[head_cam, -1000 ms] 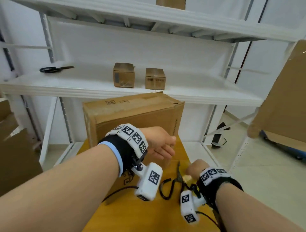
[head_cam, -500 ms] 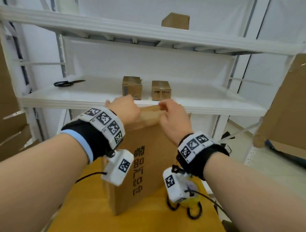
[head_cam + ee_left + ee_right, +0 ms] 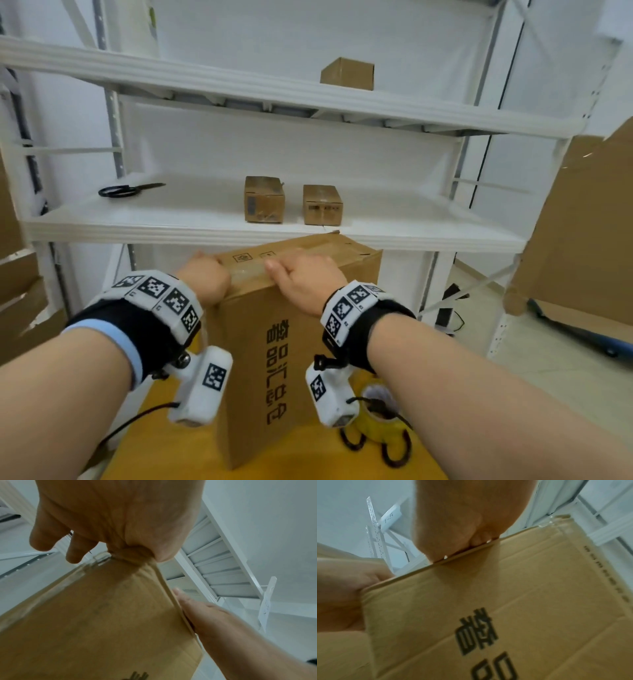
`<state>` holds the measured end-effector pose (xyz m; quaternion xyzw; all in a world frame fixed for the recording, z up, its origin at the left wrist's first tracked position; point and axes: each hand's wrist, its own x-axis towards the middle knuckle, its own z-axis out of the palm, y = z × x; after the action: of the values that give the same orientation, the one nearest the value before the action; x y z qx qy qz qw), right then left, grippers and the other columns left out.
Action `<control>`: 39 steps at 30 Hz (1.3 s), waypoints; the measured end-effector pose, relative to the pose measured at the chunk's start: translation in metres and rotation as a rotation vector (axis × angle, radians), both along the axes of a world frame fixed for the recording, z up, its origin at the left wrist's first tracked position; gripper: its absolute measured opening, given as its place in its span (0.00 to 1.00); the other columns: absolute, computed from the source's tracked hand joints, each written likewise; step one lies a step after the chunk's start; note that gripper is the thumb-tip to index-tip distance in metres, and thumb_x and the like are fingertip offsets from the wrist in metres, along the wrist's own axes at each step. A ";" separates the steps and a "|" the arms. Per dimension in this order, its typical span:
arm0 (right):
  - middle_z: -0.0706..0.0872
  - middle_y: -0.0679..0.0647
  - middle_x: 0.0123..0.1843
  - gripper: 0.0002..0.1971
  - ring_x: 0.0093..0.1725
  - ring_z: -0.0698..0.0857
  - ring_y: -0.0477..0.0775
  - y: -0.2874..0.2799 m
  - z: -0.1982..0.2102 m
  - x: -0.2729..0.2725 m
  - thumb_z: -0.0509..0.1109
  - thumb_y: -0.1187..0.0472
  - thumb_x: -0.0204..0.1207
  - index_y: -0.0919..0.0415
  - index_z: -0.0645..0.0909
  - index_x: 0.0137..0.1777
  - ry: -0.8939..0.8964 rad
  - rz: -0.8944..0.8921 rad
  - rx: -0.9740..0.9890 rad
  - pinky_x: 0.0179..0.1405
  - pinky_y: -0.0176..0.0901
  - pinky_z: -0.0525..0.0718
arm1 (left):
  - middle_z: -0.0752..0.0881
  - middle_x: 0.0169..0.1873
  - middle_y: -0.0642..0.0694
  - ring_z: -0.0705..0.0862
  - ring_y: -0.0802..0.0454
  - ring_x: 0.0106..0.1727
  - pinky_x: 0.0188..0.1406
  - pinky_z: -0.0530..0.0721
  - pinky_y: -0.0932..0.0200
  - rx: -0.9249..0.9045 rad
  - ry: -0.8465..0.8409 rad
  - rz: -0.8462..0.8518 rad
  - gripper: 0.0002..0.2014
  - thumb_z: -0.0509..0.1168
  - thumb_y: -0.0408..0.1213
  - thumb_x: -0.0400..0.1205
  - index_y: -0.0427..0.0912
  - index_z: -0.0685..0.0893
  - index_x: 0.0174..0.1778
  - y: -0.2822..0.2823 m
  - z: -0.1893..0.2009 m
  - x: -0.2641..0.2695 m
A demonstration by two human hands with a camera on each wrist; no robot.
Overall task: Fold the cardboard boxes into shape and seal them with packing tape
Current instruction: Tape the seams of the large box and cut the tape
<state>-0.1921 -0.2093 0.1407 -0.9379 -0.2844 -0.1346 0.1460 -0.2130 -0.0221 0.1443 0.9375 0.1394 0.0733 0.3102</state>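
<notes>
A tall brown cardboard box (image 3: 298, 359) with black printed characters stands upright on the yellow table (image 3: 308, 459). A strip of clear tape (image 3: 246, 272) runs along its closed top. My left hand (image 3: 205, 277) sits on the top left corner. In the left wrist view its palm (image 3: 111, 513) presses the corner of the box (image 3: 102, 615), and its fingers (image 3: 51, 538) hang loosely past it. My right hand (image 3: 301, 277) lies flat on the top, fingers straight over the tape. In the right wrist view its palm (image 3: 462, 513) bears on the top edge of the box (image 3: 505, 588).
A yellow tape roll (image 3: 376, 414) and black-handled scissors (image 3: 390, 448) lie on the table, right of the box. The white shelf (image 3: 205, 222) behind holds two small boxes (image 3: 263, 200) (image 3: 322, 205) and another pair of scissors (image 3: 126, 189). Large cardboard sheets (image 3: 582, 240) stand at the right.
Both hands rose from near the scissors on the table to the box's top. The box now shows its printed face to me, and the right hand lies flat on the tape.
</notes>
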 end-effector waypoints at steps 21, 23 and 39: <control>0.85 0.47 0.61 0.46 0.61 0.85 0.50 -0.079 0.019 0.039 0.87 0.42 0.54 0.53 0.73 0.72 0.413 -0.040 0.846 0.63 0.52 0.84 | 0.78 0.64 0.30 0.82 0.31 0.53 0.52 0.86 0.34 -0.591 -0.114 0.174 0.27 0.54 0.25 0.86 0.50 0.67 0.81 0.065 -0.011 -0.030; 0.88 0.50 0.60 0.38 0.60 0.88 0.52 -0.073 0.041 0.031 0.88 0.51 0.59 0.55 0.77 0.70 0.416 0.057 0.834 0.62 0.53 0.87 | 0.80 0.62 0.27 0.83 0.31 0.54 0.57 0.84 0.36 -0.597 -0.100 0.162 0.27 0.53 0.24 0.86 0.49 0.67 0.81 0.071 -0.024 -0.036; 0.88 0.43 0.45 0.14 0.44 0.87 0.43 0.049 0.050 -0.021 0.81 0.54 0.71 0.47 0.83 0.53 0.179 0.275 0.208 0.48 0.43 0.88 | 0.87 0.59 0.41 0.85 0.34 0.60 0.62 0.79 0.27 -0.884 0.000 -0.113 0.30 0.49 0.70 0.82 0.55 0.83 0.66 0.047 0.014 -0.039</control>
<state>-0.2132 -0.1607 0.1906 -0.8783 -0.3802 -0.0580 0.2839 -0.2523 0.0253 0.1584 0.7208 0.1059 -0.0105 0.6849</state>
